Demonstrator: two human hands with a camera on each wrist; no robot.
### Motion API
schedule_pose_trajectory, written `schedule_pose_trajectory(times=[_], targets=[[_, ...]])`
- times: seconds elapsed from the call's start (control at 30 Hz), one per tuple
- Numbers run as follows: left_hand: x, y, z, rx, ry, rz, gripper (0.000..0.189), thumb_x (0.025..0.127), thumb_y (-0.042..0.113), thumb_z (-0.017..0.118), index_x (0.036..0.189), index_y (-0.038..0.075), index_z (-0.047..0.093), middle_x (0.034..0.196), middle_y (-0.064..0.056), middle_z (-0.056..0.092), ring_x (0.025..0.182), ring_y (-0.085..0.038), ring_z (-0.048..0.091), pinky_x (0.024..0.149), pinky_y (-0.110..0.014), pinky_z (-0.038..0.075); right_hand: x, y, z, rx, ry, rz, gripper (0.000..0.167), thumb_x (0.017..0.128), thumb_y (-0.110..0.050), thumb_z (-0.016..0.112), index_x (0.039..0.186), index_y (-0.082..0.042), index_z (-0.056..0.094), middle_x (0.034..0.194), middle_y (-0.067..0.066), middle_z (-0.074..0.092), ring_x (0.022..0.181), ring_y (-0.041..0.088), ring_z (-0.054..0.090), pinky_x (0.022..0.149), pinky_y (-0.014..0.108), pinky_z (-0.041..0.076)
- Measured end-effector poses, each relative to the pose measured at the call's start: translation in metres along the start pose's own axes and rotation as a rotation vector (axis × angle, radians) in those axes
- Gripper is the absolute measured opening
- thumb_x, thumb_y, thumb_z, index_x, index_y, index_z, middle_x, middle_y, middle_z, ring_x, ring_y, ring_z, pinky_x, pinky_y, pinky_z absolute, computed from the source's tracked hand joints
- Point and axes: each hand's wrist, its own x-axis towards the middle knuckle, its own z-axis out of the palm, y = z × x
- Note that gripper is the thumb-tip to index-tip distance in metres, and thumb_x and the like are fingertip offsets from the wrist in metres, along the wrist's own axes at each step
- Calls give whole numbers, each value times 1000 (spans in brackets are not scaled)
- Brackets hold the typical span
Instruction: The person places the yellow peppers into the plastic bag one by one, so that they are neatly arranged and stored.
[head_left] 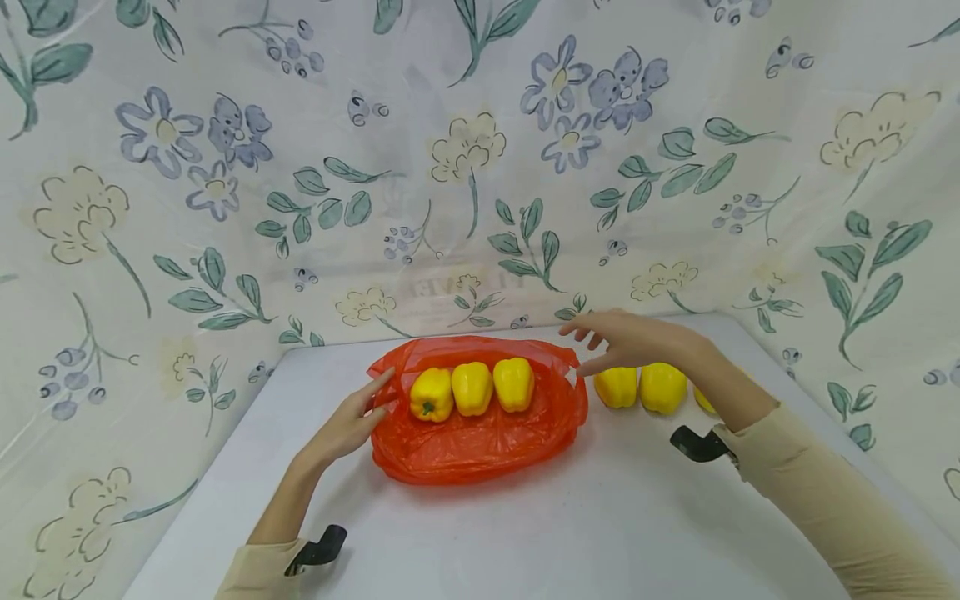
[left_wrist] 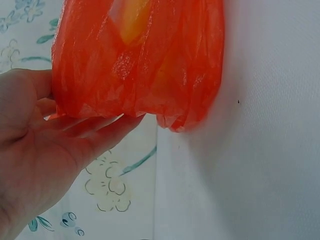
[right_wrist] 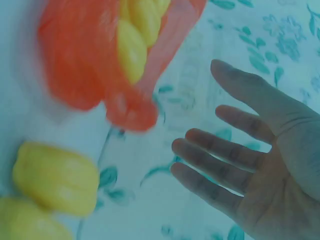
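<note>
A red plastic bag (head_left: 472, 450) lies on the white table with its mouth open toward the back. Inside it sit three yellow bell peppers (head_left: 472, 389) in a row. At the bag's left end, my left hand (head_left: 351, 422) touches the plastic with its fingers extended; in the left wrist view the bag (left_wrist: 140, 65) hides part of the thumb and fingers. My right hand (head_left: 633, 340) hovers past the bag's right end, holding nothing. Its fingers are spread and apart from the bag in the right wrist view, palm (right_wrist: 280, 185) showing.
More yellow bell peppers (head_left: 663, 388) stand in a row on the table right of the bag, partly behind the right hand and forearm. A floral-patterned sheet (head_left: 450, 192) hangs behind and around the white table (head_left: 510, 542).
</note>
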Motion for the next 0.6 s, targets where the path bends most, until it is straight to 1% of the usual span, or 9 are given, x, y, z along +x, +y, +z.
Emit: schedule_pose_trajectory(times=[0.1,0.23,0.33,0.4,0.5,0.6], targets=[[-1,0,0,7,2,6,62,100,5,47,157,13,24,160,-18,28,143,-43,34,106,-55,44,-21,21,-2,-18,40,12,64,84,-34,77,140,-16,51,130,11,62,116,31,60,92,45,57],[-2,1,-1,24,10,3,62,100,7,48,157,14,25,160,-18,29,144,-43,34,107,-56,43,-47,52,-3,-14,101,36,63,82,-34,78,138,-15,53,129,11,63,115,30,61,92,47,56],[-3,2,-2,41,12,10,62,100,8,49,157,13,24,160,-19,29,143,-43,34,106,-56,43,-65,75,-3,-16,150,50,64,81,-37,79,135,-12,55,127,13,63,113,31,61,90,49,57],[-4,2,-3,37,16,9,62,100,8,49,157,12,24,160,-19,29,143,-43,34,106,-56,43,-77,88,-4,-15,174,71,65,81,-38,78,134,-10,55,128,15,63,113,33,61,90,50,56],[-4,2,-3,31,17,15,62,100,8,49,156,12,24,160,-19,29,143,-44,34,107,-57,42,-91,105,-3,-16,195,109,67,82,-41,77,134,-7,54,131,17,61,114,35,60,90,52,55],[-5,2,-2,17,18,11,61,100,9,49,156,13,24,160,-18,30,143,-43,34,107,-57,43,-103,120,-1,-9,194,151,70,83,-44,75,136,-5,52,135,21,57,117,38,57,92,55,53]])
